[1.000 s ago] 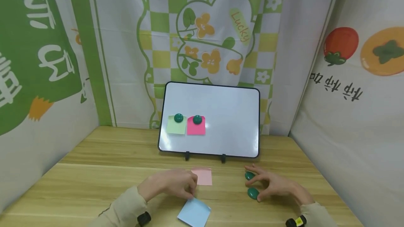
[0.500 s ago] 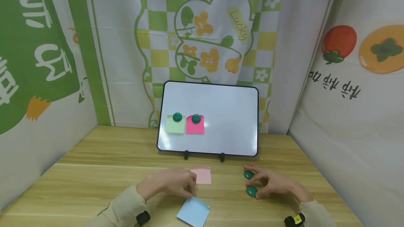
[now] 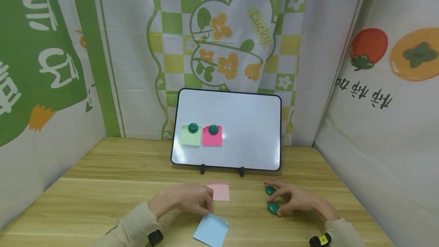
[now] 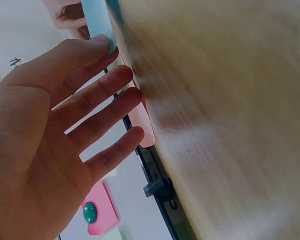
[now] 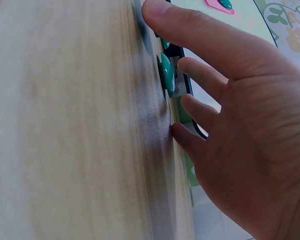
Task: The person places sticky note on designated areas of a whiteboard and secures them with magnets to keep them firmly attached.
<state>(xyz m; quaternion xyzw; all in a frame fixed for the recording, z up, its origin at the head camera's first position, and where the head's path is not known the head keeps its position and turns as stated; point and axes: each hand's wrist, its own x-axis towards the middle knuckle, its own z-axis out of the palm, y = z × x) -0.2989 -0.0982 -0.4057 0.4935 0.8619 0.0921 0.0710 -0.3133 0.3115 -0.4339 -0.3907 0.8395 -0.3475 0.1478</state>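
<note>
My left hand (image 3: 186, 200) pinches the upper corner of a light blue sticky note (image 3: 211, 231) between thumb and index finger. In the left wrist view the note (image 4: 99, 20) rises from the thumb (image 4: 101, 44), and the other fingers are spread loosely. A pale pink sticky note (image 3: 221, 191) lies just beyond this hand, partly covered by it. On the right, my right hand (image 3: 299, 200) has thumb and index finger around the nearer green round magnet (image 3: 273, 208). A second green magnet (image 3: 270, 190) lies under its outstretched fingers; in the right wrist view this magnet (image 5: 167, 75) stands beside the fingertips.
A whiteboard (image 3: 247, 125) leans on two black feet (image 3: 241, 171) at the back of the wooden table (image 3: 103, 190). On it, green magnets hold a light green note (image 3: 190, 138) and a bright pink note (image 3: 212, 140). Printed curtains (image 3: 130, 48) enclose the table's back and sides.
</note>
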